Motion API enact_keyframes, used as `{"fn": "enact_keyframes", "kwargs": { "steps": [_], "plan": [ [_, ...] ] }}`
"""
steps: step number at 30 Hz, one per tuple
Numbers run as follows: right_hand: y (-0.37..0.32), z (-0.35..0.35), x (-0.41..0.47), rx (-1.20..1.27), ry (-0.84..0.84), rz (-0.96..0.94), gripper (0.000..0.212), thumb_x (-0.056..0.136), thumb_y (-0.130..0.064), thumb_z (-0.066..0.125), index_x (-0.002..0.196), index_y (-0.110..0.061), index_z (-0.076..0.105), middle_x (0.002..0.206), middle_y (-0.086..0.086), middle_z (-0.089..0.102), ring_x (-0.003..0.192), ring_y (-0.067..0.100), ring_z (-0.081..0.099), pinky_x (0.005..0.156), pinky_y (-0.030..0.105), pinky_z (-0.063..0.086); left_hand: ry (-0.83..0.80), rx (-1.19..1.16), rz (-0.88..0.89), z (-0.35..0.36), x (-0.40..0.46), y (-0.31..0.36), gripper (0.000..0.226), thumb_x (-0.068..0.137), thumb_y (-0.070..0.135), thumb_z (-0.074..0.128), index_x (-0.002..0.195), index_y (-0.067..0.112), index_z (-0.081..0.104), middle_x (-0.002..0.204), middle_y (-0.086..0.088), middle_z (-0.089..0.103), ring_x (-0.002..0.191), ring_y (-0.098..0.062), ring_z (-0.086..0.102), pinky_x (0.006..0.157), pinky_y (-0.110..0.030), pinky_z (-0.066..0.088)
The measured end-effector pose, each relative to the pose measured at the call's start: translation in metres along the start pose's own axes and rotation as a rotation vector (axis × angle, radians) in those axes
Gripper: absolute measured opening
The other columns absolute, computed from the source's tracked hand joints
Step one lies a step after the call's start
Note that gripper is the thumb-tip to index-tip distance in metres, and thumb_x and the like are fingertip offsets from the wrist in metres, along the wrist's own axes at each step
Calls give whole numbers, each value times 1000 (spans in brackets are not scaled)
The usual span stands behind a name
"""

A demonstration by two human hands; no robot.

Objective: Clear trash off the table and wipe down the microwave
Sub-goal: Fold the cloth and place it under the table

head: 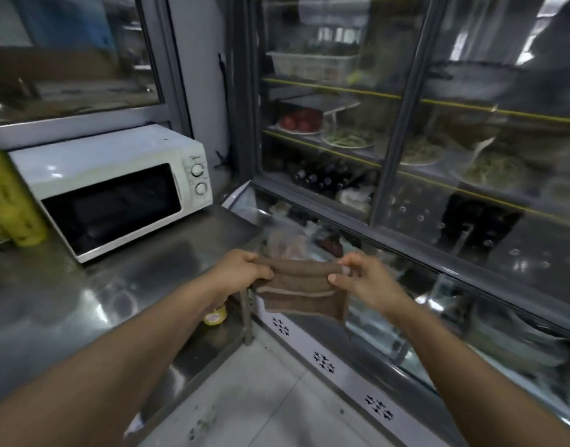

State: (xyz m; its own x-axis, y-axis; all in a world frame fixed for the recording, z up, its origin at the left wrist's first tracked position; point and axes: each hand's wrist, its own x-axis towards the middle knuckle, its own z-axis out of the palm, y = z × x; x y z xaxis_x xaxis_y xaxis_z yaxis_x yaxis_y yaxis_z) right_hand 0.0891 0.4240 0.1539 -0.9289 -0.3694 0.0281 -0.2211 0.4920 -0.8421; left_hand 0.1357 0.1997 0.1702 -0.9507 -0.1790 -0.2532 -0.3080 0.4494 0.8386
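So: 1 brown cloth (301,290), folded, held up in the air off the steel table (83,301)'s right edge, to the right & nearer than the microwave (116,185). Left hand (241,269) pinches its left end, right hand (364,279) pinches the right end w/ thumb & fingertips; both forearms reach fwd. 1 white microwave on the table, door closed, 2 knobs (198,179); logo above them too blurred to read. Right of microwave: glass-door cooler (406,124) w/ plates of food. Yellow-lidded jar (215,315) under the table edge
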Motion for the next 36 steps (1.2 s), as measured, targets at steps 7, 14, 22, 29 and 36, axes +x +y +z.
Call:
{"fn": "enact_keyframes", "kwargs": {
  "steps": [7,14,22,29,36],
  "plan": [
    [32,49,73,238,-25,139,16,93,-18,55,101,-5,53,88,2,55,78,11,52,56,9,42,58,-399,-262,7,50,-41,11,94,20,52,87,15,59,76,-6,59,68,-20,58,66,-31,52],
    [70,87,143,341,-221,284,41,80,3,66,106,-26,53,105,11,58,86,23,62,61,24,54,99,-529,-382,9,116,-102,22,89,16,62,110,12,57,101,-9,65,84,-18,64,59,-25,55],
    [116,138,209,184,-471,239,58,76,12,64,117,-27,53,116,13,56,101,27,60,86,38,54,225,-488,-486,21,156,-165,17,88,7,59,101,18,56,101,-10,61,84,-22,62,63,-29,52],
    [167,180,271,153,-700,255,55,76,13,61,111,-28,56,96,-9,60,83,3,60,66,18,54,391,-558,-649,46,193,-204,27,86,0,59,107,17,53,95,-6,61,76,-18,63,51,-22,49],
    [221,224,320,128,-836,210,50,76,10,62,101,-32,57,97,-6,63,100,18,60,79,27,53,523,-692,-802,80,236,-252,41,85,1,61,121,17,48,106,-12,61,77,-21,63,52,-26,51]
  ]
}}
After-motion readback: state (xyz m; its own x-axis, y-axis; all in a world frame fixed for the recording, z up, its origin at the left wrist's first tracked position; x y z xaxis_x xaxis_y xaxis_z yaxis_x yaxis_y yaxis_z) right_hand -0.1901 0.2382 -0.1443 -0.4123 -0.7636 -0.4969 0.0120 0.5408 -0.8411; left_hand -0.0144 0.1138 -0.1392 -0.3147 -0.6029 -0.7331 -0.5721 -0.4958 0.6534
